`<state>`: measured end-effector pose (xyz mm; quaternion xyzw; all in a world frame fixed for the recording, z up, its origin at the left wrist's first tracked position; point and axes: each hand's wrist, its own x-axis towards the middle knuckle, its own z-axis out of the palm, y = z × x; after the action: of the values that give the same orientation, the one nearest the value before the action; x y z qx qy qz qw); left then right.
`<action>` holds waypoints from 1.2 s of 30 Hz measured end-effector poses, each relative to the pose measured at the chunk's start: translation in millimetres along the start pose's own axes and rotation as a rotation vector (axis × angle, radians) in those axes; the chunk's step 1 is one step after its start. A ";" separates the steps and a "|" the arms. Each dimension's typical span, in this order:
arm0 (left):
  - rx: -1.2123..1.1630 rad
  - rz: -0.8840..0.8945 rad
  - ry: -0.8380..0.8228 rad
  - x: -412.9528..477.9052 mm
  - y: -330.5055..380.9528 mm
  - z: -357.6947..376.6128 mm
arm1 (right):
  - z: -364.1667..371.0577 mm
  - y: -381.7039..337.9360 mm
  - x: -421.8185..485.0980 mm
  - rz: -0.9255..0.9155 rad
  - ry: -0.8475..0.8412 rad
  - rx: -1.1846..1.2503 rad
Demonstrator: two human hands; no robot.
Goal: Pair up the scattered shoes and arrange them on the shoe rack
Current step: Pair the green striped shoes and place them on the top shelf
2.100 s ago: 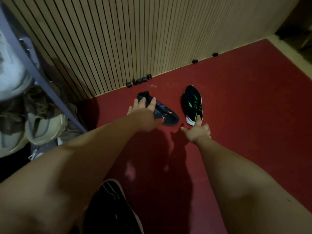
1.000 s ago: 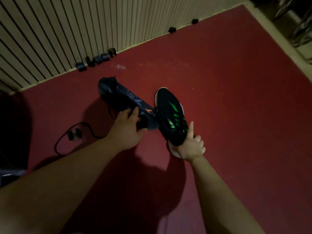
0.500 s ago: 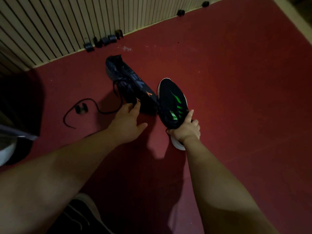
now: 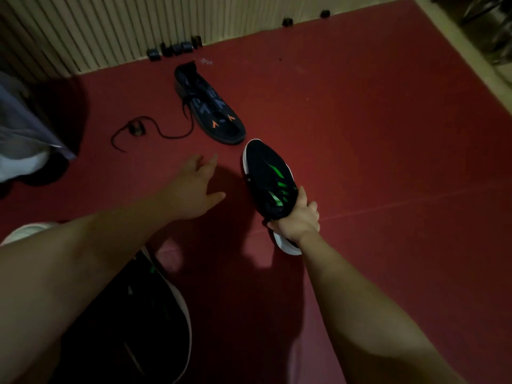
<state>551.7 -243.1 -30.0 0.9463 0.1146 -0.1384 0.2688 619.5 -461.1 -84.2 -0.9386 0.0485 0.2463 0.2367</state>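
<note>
While both bare forearms stretch up from the bottom edge, a black shoe with a white sole rim (image 4: 155,314) sits nearest, lower left of frame, mostly shadowed, faint green marks on it. Right hand (image 4: 297,221) at centre right grips the green-striped black sneaker (image 4: 267,176) round its heel end, fingers curled over the collar, thumb up along the side; knit-looking upper, white rubber sole, toe pointing to upper left. Whether it is off the floor, cannot tell. Left hand (image 4: 195,189) at centre holds nothing, fingers straight and spread, thumb out right, above the red floor (image 4: 374,134), smooth matte. Beyond, upper centre, black high-top with orange marks (image 4: 213,112) lies on the floor, loose lace trailing left. Black cord loop (image 4: 135,128) just beside that lace. Grey rack frame (image 4: 25,120) at left edge, blurred. Ribbed pale slat wall (image 4: 110,29) along top, small dark blocks (image 4: 174,48) at its base.
</note>
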 end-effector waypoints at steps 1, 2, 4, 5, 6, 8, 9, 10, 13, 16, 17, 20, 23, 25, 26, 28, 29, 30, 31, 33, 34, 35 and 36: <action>0.042 0.005 0.015 -12.2 -3.5 -7.9 | -2.9 -1.9 -7.9 -0.026 -0.004 -0.004; 0.096 0.004 0.037 -25.0 -9.4 -17.9 | -6.2 -5.7 -15.6 -0.054 -0.012 -0.013; 0.173 -0.030 0.086 -56.0 -24.6 -43.5 | -12.8 -21.0 -31.6 -0.130 -0.049 -0.047; 0.185 -0.064 0.102 -73.2 -31.6 -58.6 | -15.4 -32.0 -40.2 -0.175 -0.076 -0.068; 0.199 -0.102 0.106 -89.3 -39.2 -73.3 | -17.3 -43.6 -48.9 -0.218 -0.100 -0.091; 0.251 -0.156 0.113 -118.6 -56.6 -98.2 | -15.8 -67.3 -65.2 -0.318 -0.153 -0.143; 0.276 -0.179 0.120 -132.1 -65.7 -107.6 | -12.8 -78.7 -73.3 -0.385 -0.181 -0.173; 0.294 -0.208 0.128 -144.2 -75.4 -114.0 | -8.3 -89.6 -80.9 -0.462 -0.207 -0.209; 0.274 -0.301 0.149 -175.3 -98.2 -120.6 | 9.6 -117.1 -101.5 -0.677 -0.266 -0.314; 0.176 -0.378 0.183 -207.1 -125.4 -110.0 | 32.6 -140.2 -124.3 -0.805 -0.344 -0.396; 0.164 -0.392 0.180 -218.1 -135.6 -105.2 | 40.6 -147.8 -132.0 -0.850 -0.361 -0.434; 0.129 -0.458 0.160 -252.4 -172.2 -91.8 | 68.1 -172.7 -153.5 -1.019 -0.400 -0.629; 0.126 -0.531 0.121 -280.8 -209.0 -81.8 | 95.2 -191.9 -173.7 -1.182 -0.429 -0.869; 0.155 -0.566 0.058 -293.6 -232.1 -74.1 | 115.2 -197.6 -185.1 -1.288 -0.445 -1.053; 0.160 -0.587 0.028 -298.5 -240.7 -70.0 | 125.6 -198.9 -191.0 -1.353 -0.446 -1.138; 0.131 -0.630 -0.014 -307.6 -252.2 -61.0 | 145.6 -200.6 -203.2 -1.497 -0.444 -1.281; 0.100 -0.642 -0.033 -312.3 -256.1 -54.9 | 155.2 -200.0 -208.6 -1.566 -0.442 -1.348; 0.065 -0.652 -0.052 -317.0 -258.1 -47.7 | 164.1 -198.3 -213.5 -1.629 -0.435 -1.401; 0.031 -0.664 -0.077 -322.5 -260.3 -38.5 | 171.7 -195.6 -216.8 -1.682 -0.419 -1.434; -0.015 -0.682 -0.150 -334.7 -265.3 -16.9 | 183.0 -188.8 -219.6 -1.740 -0.363 -1.435; -0.011 -0.684 -0.193 -339.8 -269.2 -6.0 | 186.9 -185.4 -219.7 -1.736 -0.330 -1.420; 0.000 -0.680 -0.230 -343.6 -273.1 3.7 | 189.3 -183.2 -220.0 -1.708 -0.291 -1.400; 0.007 -0.671 -0.254 -345.7 -276.9 11.7 | 190.3 -181.5 -222.1 -1.642 -0.250 -1.382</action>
<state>145.3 -69.0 -59.8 0.8322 0.3842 -0.3356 0.2173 379.5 -217.4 -46.0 -0.5831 -0.7694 0.0805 -0.2480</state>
